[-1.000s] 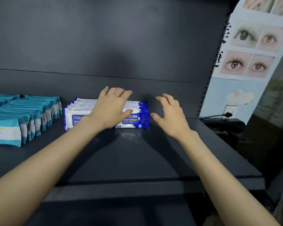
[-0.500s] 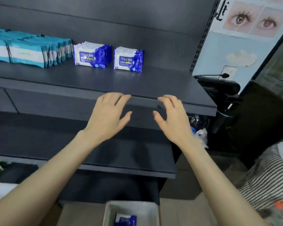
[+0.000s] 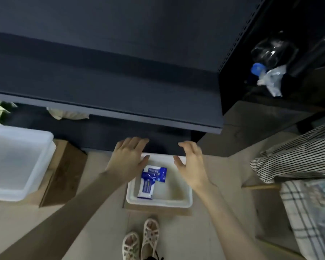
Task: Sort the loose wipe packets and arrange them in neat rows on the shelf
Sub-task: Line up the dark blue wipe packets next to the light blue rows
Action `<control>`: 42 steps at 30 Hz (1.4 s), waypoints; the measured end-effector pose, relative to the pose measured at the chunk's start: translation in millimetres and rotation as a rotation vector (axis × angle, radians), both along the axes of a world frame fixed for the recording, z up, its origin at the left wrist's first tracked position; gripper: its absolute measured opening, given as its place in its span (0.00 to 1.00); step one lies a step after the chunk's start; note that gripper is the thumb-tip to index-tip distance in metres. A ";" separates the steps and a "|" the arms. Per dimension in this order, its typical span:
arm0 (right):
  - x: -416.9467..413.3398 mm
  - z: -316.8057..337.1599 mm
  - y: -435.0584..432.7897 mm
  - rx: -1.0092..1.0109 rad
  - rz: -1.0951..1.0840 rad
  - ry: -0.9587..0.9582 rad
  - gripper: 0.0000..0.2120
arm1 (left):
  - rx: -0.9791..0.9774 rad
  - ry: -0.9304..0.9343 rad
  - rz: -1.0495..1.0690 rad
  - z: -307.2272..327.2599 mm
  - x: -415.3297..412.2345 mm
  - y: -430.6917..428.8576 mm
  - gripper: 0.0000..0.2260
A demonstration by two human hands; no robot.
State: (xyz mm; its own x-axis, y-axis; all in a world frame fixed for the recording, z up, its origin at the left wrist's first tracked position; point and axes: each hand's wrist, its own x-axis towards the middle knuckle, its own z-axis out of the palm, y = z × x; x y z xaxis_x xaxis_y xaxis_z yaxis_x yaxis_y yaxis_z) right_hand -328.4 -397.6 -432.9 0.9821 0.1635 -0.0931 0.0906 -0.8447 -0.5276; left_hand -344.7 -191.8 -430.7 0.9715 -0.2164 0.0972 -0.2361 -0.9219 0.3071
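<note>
Wipe packets (image 3: pixel 152 182), blue and white, two at least, overlapping: we found them in the small white tub (image 3: pixel 184 200) on the floor, below the dark shelf (image 3: pixel 120 91). Head view: our left hand (image 3: pixel 129 160) and right hand (image 3: pixel 190 164) hovered over the tub, fingers spread and loose, holding nothing. We judged it best to gather the packets flat together and lift them clear of the rim. Large white bin (image 3: pixel 21 162), left: we could not make out its contents.

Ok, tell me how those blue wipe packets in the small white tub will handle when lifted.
The blue wipe packets look like soft film pouches, so probably floppy and light. The shiny wrap may be slippery. They lie flat, overlapping in the white tub, so unlikely to roll.
</note>
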 end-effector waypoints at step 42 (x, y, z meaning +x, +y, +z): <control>5.1 -400.2 3.5 0.607 -0.679 0.567 0.10 | -0.502 0.808 0.807 -387.5 -37.9 -56.1 0.18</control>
